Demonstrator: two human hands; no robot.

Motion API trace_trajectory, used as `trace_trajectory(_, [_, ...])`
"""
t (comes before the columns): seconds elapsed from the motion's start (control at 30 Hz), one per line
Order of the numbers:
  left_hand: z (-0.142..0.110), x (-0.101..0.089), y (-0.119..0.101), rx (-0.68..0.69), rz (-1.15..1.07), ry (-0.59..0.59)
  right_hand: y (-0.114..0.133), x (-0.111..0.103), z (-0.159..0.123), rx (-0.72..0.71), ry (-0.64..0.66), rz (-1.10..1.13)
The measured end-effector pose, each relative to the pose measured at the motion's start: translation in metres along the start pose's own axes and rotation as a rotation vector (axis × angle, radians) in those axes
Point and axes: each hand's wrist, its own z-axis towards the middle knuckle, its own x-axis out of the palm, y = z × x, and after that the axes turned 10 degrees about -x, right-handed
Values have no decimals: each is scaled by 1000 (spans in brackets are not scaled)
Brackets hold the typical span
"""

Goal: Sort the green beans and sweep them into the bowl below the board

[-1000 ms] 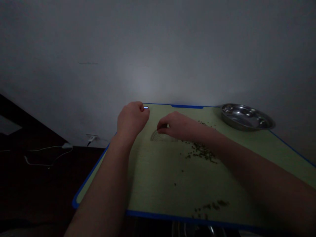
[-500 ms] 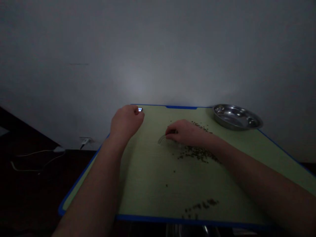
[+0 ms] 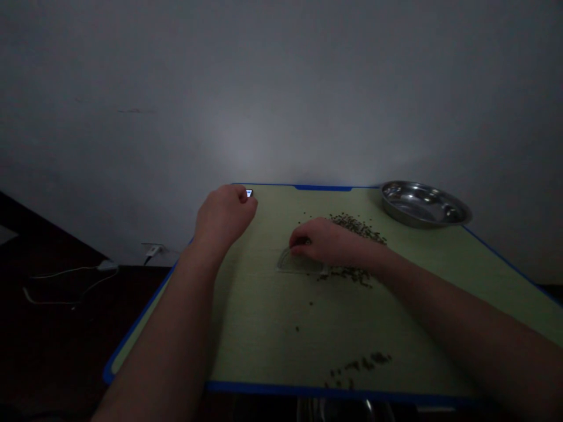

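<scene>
The person's right hand [image 3: 320, 239] is pinching a clear, half-round plastic protractor [image 3: 285, 264] by its curved upper side, thumb and fingers coming together there. The protractor is lying near the middle of a pale green, blue-edged surface [image 3: 259, 328], its straight edge facing the person, and its right end is reaching the small, dark, seed-like pieces [image 3: 357, 224]. These are spreading in a loose scatter beyond and on the near side of the right hand and wrist, the forearm partly covering them. Two single pieces are sitting apart on the near side, and another blurred group is lying close to the front edge.

The left hand [image 3: 226, 212] is hovering or resting at the far left of the surface; which of the two, one cannot tell. Its fingers are curling inward, mostly hidden, so whether it is gripping anything cannot be told. A small dark device with a lit screen [image 3: 249, 193] is showing just beside its thumb.

A shiny, round, shallow steel bowl [image 3: 424, 205] is standing upright at the far right, near a plain grey-looking wall [image 3: 281, 88]. Beyond the left edge, a white plug [image 3: 152, 251] is sitting at the wall, and thin white cables [image 3: 65, 270] are trailing nearby.
</scene>
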Motion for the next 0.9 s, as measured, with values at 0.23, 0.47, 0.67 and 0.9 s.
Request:
trace_trajectory(0.23, [-1, -1, -1, 14, -9, -20, 8, 1, -8, -33, 51, 52])
trace_trajectory(0.47, [-1, 0, -3, 20, 0, -1, 20, 1, -19, -121, 130, 100])
trace_trajectory(0.67, [-1, 1, -2, 30, -14, -5, 33, 2, -24, -215, 172, 134])
trace_trajectory(0.9, [-2, 0, -3, 39, 5, 14, 42, 0, -28, -263, 204, 142])
